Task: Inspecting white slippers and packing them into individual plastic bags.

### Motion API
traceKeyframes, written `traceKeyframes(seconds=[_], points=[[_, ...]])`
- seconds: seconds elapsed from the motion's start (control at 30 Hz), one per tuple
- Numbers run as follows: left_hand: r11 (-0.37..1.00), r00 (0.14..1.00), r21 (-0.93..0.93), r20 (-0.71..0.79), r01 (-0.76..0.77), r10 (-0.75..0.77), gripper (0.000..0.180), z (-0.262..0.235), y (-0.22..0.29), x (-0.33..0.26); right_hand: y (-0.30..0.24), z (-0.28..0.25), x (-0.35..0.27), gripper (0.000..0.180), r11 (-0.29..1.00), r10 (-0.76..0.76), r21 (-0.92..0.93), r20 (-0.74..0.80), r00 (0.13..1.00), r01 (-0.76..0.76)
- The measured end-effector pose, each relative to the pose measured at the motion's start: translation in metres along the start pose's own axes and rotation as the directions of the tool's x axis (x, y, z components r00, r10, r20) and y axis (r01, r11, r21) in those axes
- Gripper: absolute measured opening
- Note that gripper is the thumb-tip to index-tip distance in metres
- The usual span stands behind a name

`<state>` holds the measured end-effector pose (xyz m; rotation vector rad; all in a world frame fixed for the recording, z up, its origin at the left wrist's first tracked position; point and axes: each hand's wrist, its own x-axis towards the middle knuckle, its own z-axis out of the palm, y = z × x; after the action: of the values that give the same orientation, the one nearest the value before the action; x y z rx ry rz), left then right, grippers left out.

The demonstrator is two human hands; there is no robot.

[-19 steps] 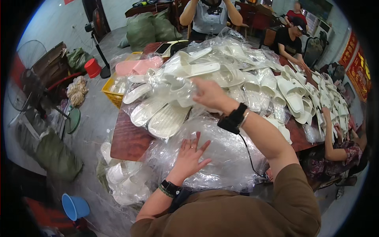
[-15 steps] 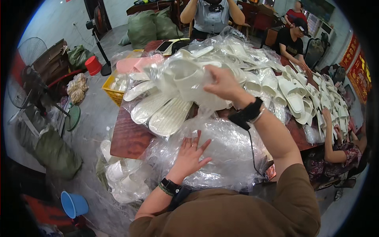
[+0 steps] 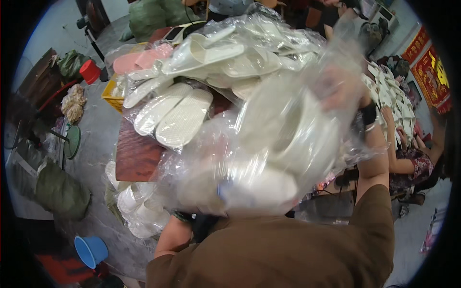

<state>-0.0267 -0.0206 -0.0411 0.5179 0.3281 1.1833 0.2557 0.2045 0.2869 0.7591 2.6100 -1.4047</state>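
Note:
A clear plastic bag with white slippers (image 3: 288, 129) hangs in front of me, blurred by motion. Near its upper right corner, my right hand (image 3: 338, 89) grips the plastic, the fingers smeared. My left forearm (image 3: 174, 236) comes in from below, but the bag covers the left hand; only a faint skin tone shows through the plastic, so its fingers cannot be made out. Just beyond lies a pair of white slippers (image 3: 185, 117) in clear wrap, soles up. Behind it is a heap of bagged white slippers (image 3: 254, 60), with a pink pair (image 3: 141, 60) at the left.
The red-brown table (image 3: 137, 156) has its left edge near me. Bagged slippers (image 3: 144, 209) sit low beside it; a yellow crate (image 3: 111, 98) stands farther left. On the floor are a blue bucket (image 3: 91, 252) and a green sack (image 3: 62, 189). People work around the table.
My right hand has swung right and toward me from over the heap, with the bagged slippers. The left hand, earlier spread flat on clear plastic, is now behind the bag. The view has shifted.

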Motion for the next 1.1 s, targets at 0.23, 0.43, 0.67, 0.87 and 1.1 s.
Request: traceKeyframes(seconds=[0.23,0.43,0.67,0.87,1.1], points=[[0.951,0.968,0.251,-0.128,-0.179,0.216,0.064,0.019,0.048,0.022,0.100,0.109,0.089,0.047,0.982,0.028,0.170,0.323,0.946,-0.087],[0.823,0.946,0.561,-0.214,-0.085,0.244,0.060,0.044,0.048,0.021,0.140,0.132,0.119,0.038,0.923,0.131,0.348,0.112,0.985,-0.163],[0.185,0.918,0.983,-0.087,0.015,0.387,0.052,0.030,0.034,0.025,0.116,0.113,0.071,0.034,0.984,-0.087,-0.176,-0.545,0.834,-0.013],[0.122,0.899,0.990,-0.116,0.071,0.422,0.047,0.031,0.037,0.023,0.085,0.095,-0.033,0.019,0.970,0.112,-0.105,-0.605,0.788,-0.219],[0.114,0.897,0.993,-0.086,0.040,0.434,0.047,0.029,0.036,0.022,0.128,0.156,-0.072,0.028,0.925,0.262,-0.198,-0.290,0.921,-0.325]])
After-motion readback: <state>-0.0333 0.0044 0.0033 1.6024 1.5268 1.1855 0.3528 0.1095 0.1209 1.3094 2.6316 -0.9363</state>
